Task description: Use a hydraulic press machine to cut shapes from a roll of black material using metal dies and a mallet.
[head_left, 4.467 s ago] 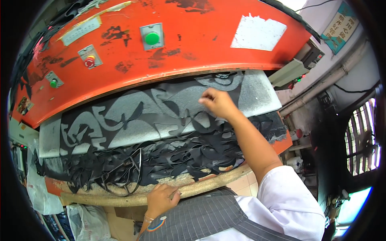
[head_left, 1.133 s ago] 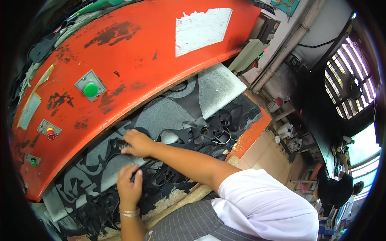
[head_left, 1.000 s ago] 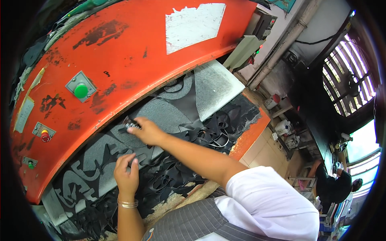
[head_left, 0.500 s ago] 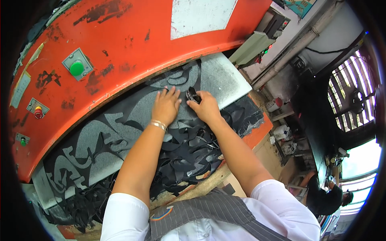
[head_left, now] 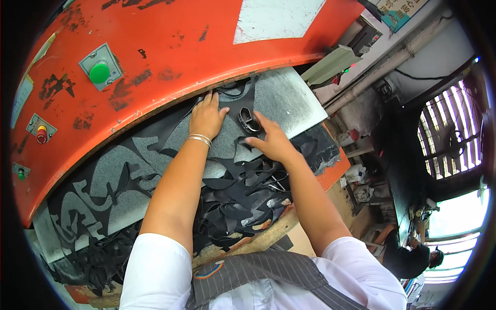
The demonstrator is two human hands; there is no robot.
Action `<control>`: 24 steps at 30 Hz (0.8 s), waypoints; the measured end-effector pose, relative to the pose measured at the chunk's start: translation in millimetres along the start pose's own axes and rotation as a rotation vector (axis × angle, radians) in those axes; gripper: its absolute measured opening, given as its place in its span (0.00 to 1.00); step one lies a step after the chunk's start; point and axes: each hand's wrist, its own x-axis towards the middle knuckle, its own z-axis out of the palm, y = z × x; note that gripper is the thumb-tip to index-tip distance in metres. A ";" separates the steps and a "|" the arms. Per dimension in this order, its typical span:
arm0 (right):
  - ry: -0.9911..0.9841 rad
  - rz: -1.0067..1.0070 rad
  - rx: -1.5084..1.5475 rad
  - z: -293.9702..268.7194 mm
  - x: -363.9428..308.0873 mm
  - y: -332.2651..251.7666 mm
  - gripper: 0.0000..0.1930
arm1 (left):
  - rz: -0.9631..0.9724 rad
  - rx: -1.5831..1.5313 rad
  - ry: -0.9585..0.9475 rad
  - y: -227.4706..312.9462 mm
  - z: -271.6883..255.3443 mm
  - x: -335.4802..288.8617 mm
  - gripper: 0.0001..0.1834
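Two hands: we're working right over the white board (head_left: 297, 98), and things are looking pretty different from half a second ago.
Dark ring (head_left: 251, 125): big change, folks. We were pinching this a moment back, and now it's sitting on the sheet near the board's right end, between our hands.
Right hand (head_left: 274, 139): we're letting go, thumb and fingers spreading apart just beside the ring. The index tip is hovering so near the rim that we can't tell whether it's touching.
Left hand (head_left: 207, 116): we're laying it flat, palm down, grasping nothing. It's sliding closer to the board's far edge, fingertips now reaching right up to the lip of the orange press (head_left: 170, 49).
Dark sheet (head_left: 165, 126): it's lying along the board, with big pale grey shapes showing through its gaps. The ring is taking up a dark strip at the sheet's right end, leaving the board's right corner uncovered.
Ring plus sheet: as we're reading it, we're done carrying and are now settling where the ring sits, with the left hand probably steadying the sheet.
Scrap heap (head_left: 227, 201): loose dark offcuts are piling along the board's near edge, below both wrists.
Green button (head_left: 99, 73): we aren't touching it; both hands are staying well apart from it.
Co-worker (head_left: 405, 258): someone in a dark top is sitting far off past the board's right end.
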 end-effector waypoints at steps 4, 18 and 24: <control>-0.048 -0.450 -0.445 -25.8 33.5 -10.9 0.31 | 0.038 -0.027 0.025 -7.5 1.0 -0.8 0.29; -0.134 0.186 -0.369 -10.2 38.6 -36.8 0.23 | -0.008 -0.014 -0.033 -0.2 4.0 -9.1 0.29; 0.118 -0.008 -0.204 8.4 -5.0 -16.7 0.33 | 0.018 -0.024 0.011 0.3 6.2 -6.9 0.28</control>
